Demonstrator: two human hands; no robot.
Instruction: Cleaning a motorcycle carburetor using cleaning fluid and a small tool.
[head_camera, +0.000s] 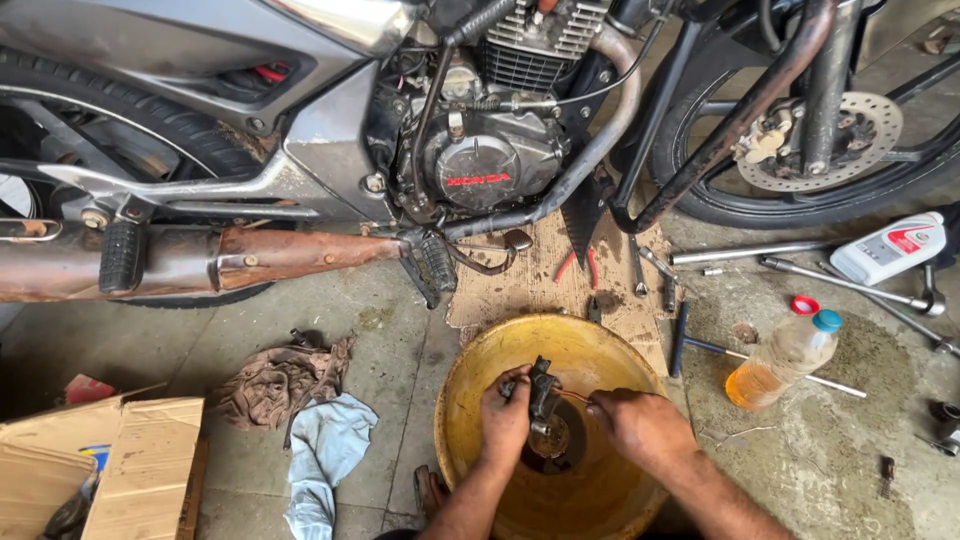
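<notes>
At the near left a torn cardboard box (110, 460) stood on the concrete floor (400, 330), and just right of it lay a crumpled brown rag (283, 380) with a pale blue cloth (325, 450) spread nearer. Along the far side stood a grey motorcycle (330, 130), its rusty brown exhaust pipe (200, 262) running out to the left and its dark engine (490, 165) roughly above the hands. Near the middle sat a round yellow basin (470, 400), stained and grimy, with a dark puddle in its bottom. The left hand (505, 420) was clenched around a small dark metal part (543, 392), holding it upright inside the basin over the puddle; the part looked blackened and oily, blocky at the top and narrower below, with a rounded disc-like piece at its lower end. The right hand (640, 425) reached in from the right, its fingertips pinched on something thin at the side of the part; what exactly it gripped could not be made out. Beyond the basin a flattened sheet of cardboard (545, 280) lay under the engine, bearing red-handled pliers (575, 265) and a few small tools. Right of the basin lay a clear plastic bottle (785, 362) of amber liquid with a blue cap, a red ring (804, 305) just beside its cap. Farther right lay long metal wrenches (840, 282) and a white oil bottle (890, 248).
</notes>
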